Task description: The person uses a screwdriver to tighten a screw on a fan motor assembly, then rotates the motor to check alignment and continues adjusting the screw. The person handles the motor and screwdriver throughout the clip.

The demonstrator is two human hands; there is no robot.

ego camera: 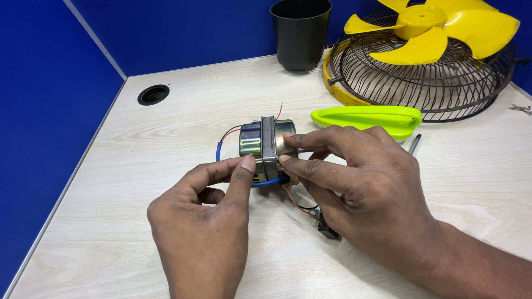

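Observation:
A small metal fan motor [260, 143] with a steel band round its middle stands on the light wooden table [138, 166]. Blue, red and orange wires [221, 145] trail from it, and a small black connector [328, 230] lies below my right hand. My left hand [202, 221] presses its thumb and forefinger against the motor's near left side. My right hand [354, 188] grips the motor's right half with its fingertips.
A black cup [301, 33] stands at the back. To its right lies a wire fan guard [426, 77] with a yellow fan blade [432, 27] on it. A lime green plastic piece [366, 117] and a thin tool tip [414, 144] lie behind my right hand. A round cable hole [153, 94] is at the back left.

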